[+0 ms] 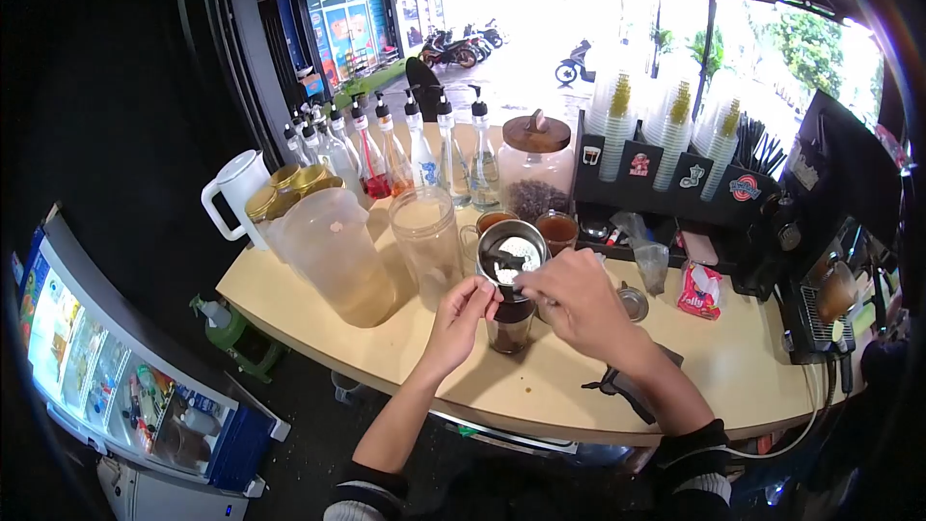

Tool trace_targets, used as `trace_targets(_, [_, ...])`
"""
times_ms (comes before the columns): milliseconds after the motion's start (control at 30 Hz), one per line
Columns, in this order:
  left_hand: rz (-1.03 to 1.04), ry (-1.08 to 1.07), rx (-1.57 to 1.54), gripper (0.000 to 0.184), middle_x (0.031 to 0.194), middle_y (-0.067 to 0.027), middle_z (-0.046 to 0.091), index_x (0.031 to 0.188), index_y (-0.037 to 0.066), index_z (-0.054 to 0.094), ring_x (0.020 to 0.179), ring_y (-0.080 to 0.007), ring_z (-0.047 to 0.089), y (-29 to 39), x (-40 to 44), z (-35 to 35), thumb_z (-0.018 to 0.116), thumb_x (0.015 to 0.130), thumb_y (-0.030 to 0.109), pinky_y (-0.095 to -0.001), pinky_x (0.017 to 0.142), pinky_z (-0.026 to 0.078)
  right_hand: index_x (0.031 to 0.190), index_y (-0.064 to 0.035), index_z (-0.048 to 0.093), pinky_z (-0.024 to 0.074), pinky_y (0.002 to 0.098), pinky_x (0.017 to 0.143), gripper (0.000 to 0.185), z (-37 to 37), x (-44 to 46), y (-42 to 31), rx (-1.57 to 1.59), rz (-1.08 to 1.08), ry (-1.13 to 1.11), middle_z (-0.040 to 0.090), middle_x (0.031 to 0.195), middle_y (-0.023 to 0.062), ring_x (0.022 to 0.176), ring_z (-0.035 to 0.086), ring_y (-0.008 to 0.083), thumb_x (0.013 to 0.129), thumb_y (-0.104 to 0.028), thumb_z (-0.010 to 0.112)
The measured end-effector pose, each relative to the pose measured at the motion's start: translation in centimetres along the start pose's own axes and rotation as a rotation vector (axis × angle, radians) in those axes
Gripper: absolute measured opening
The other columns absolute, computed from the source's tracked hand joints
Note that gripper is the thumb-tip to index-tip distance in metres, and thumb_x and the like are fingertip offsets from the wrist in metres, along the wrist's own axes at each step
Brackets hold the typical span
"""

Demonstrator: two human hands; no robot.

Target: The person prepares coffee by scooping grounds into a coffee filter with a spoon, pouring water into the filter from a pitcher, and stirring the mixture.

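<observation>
- The metal cup [513, 243] sits between the two hands, on top of a clear glass [509, 336] that stands on the bench [482, 388] near its near edge, roughly midway along that edge.
- The left hand [461, 320] is at the cup's near left side, its thumb and forefinger pinched together.
- The right hand [577, 297] comes in from the right, fingers bent and tips at the near right of the cup's rim; they are blurred, so I can't tell whether they grip anything.
- The cup's round mouth faces up. Cup and glass form an upright stack, its long axis rising from the bench.
- The cup has a shiny silver rim; inside, a bright white patch lies beside a darker one. The glass under it looks dark brown through its wall.
- Just beyond the cup, toward the bench's far edge, are two mugs of brown drink [558, 229].
- To the left stand a tall clear canister [424, 236] and, nearer the bench's left end, a cloudy pitcher [333, 251].
- A small metal dish [633, 304] lies right of the right hand.
</observation>
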State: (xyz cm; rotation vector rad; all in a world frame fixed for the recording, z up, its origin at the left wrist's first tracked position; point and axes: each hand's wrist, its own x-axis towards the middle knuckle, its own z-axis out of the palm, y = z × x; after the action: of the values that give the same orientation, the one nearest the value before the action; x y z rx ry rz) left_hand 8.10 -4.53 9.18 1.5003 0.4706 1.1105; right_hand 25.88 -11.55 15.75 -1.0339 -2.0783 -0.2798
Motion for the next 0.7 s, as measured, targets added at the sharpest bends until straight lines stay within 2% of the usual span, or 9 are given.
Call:
trace_targets(67, [0.012,-0.029,-0.004,0.028,0.069,0.0028,0.046,0.085,0.003,0.056,0.067,-0.0055,0.042,-0.3,0.6,-0.4,0.045,0.1,0.023,-0.0202,0.064,0.034,0.098,-0.0098,0.062,0.038,0.0354,0.074,0.023,-0.5,0.3,-0.1,-0.037,-0.006,-0.017,0.058,0.078,0.0032,0.08,0.053,0.0219,0.076,-0.005,0.064])
trace_targets(133, [0.01,-0.056,0.04,0.028,0.069,0.003,0.045,0.085,0.003,0.056,0.068,-0.0056,0.041,-0.5,1.1,-0.8,0.044,0.1,0.023,-0.0205,0.064,0.034,0.098,-0.0103,0.062,0.0382,0.0348,0.074,0.024,-1.1,0.5,0.4,-0.156,0.008,0.129,0.057,0.077,0.0027,0.079,0.052,0.0209,0.075,-0.005,0.065])
trace_targets(200, [0.008,-0.07,0.025,0.028,0.07,0.0028,0.047,0.085,0.003,0.056,0.068,-0.0056,0.042,-0.5,1.5,-0.8,0.044,0.1,0.024,-0.0207,0.064,0.035,0.097,-0.0106,0.062,0.0384,0.0342,0.073,0.023,-1.4,0.6,0.5,-0.173,0.014,0.138,0.056,0.077,0.0024,0.078,0.053,0.0202,0.075,-0.006,0.066])
trace_targets(300, [0.0,-0.079,0.016,0.028,0.073,0.0022,0.05,0.086,0.003,0.056,0.07,-0.0058,0.044,-0.2,1.9,-1.0,0.044,0.1,0.024,-0.0212,0.066,0.037,0.097,-0.0086,0.064,0.0381,0.0363,0.069,0.021,-1.1,0.6,-0.4,-0.048,-0.051,0.012,0.059,0.08,0.0045,0.076,0.053,0.0248,0.077,-0.005,0.067])
trace_targets(400, [-0.005,-0.099,0.039,0.028,0.078,0.0019,0.054,0.088,0.003,0.056,0.072,-0.0061,0.045,0.1,2.1,-1.5,0.044,0.1,0.025,-0.0218,0.068,0.039,0.097,-0.0088,0.064,0.0385,0.0367,0.071,0.02,-1.7,1.0,0.6,-0.14,0.013,0.078,0.059,0.081,0.0047,0.077,0.054,0.0243,0.077,-0.006,0.067])
trace_targets(567, [0.057,-0.117,0.027,0.027,0.081,0.0018,0.055,0.09,0.003,0.056,0.074,-0.0063,0.046,-1.0,2.6,-2.6,0.044,0.1,0.025,-0.022,0.068,0.039,0.094,-0.0093,0.063,0.0394,0.035,0.073,0.017,-1.3,1.4,0.4,0.024,-0.046,0.023,0.059,0.084,0.0043,0.082,0.054,0.0233,0.077,-0.005,0.064])
trace_targets(700, [0.069,-0.129,0.013,0.026,0.081,0.0012,0.055,0.091,0.003,0.056,0.075,-0.0065,0.046,-1.3,2.8,-3.7,0.045,0.1,0.025,-0.0218,0.07,0.04,0.095,-0.0069,0.064,0.0411,0.0364,0.075,0.014,-1.6,2.4,0.7,0.047,0.025,0.072,0.06,0.088,0.0063,0.084,0.055,0.0254,0.081,-0.005,0.064])
